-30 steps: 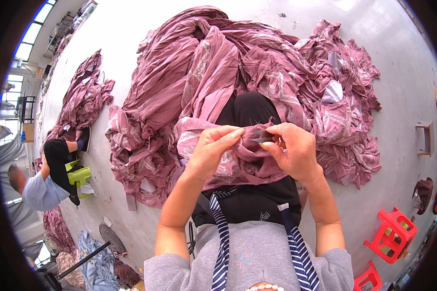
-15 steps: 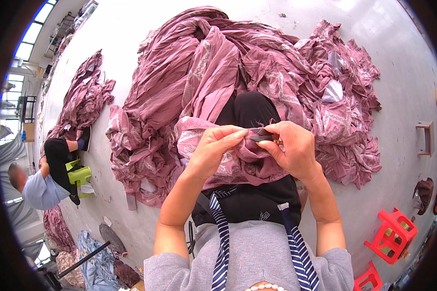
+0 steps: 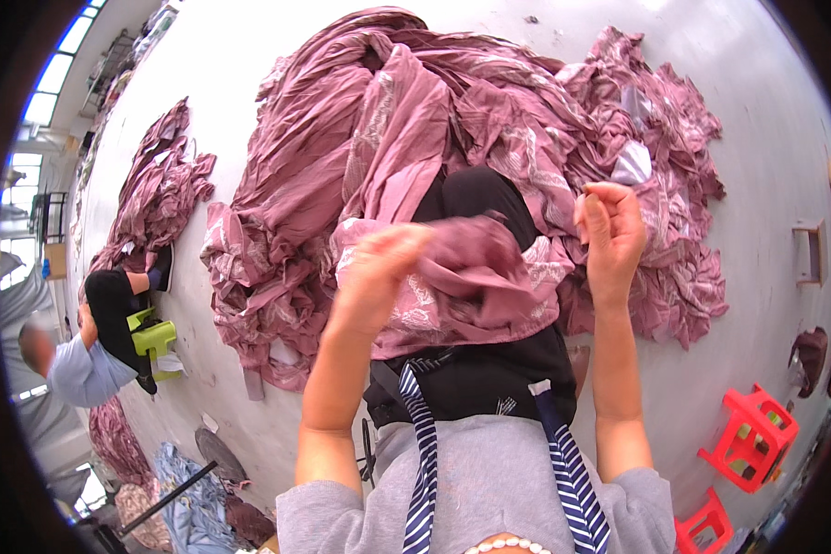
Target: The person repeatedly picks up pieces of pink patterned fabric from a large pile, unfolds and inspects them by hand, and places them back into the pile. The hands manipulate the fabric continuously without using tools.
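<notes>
Pinkish-mauve patterned fabric drapes over my lap and runs into the big heap in front. My left hand is smeared by motion, closed on an edge of this fabric left of centre; the piece beside it is blurred too. My right hand is raised clear of the lap piece, at the right, over the heaped cloth. Its fingers are curled in; whatever they hold is hidden.
The fabric heap spreads wide across the pale floor ahead. Far left, a person sits on a green stool beside more mauve cloth. Red plastic stools stand at lower right; blue cloth lies lower left.
My hands were together at the fabric, the right holding small dark-bladed thread snips. Now the right has swung up and right, apart from the left, and the snips no longer show. The lap fabric has shifted.
</notes>
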Motion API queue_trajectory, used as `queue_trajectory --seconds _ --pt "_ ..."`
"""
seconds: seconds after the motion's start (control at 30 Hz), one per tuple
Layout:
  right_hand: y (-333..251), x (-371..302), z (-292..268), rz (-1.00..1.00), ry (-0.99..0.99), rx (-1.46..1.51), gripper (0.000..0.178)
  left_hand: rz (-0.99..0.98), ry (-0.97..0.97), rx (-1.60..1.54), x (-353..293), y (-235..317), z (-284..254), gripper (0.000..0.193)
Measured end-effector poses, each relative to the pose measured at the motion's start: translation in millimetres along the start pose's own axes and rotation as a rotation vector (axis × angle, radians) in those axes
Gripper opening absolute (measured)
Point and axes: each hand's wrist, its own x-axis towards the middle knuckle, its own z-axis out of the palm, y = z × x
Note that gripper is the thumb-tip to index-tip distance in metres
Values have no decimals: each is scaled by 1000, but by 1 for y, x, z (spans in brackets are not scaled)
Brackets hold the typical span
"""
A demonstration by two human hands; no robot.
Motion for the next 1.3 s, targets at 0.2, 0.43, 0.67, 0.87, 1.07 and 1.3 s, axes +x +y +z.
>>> queue_trajectory --seconds 0.2,0.43,0.67,0.87,1.07,1.3 --pt "23 -2 -56 36 246 5 20 1051 814 -91 -31 95 -125 30" --pt "71 -45 -84 528 53 -189 27 853 750 663 -4 39 -52 24" --pt "135 -85 -102 732 6 -223 43 511 -256 1325 14 -63 53 41" --pt "131 -82 -99 662 1 -141 50 -52 -289 677 -2 -44 13 10" --pt "114 -71 -88 635 -70 -11 40 -90 -83 871 -24 -14 -48 10" --pt "85 -55 -69 718 -92 243 38 169 143 1169 -22 -17 -78 10"
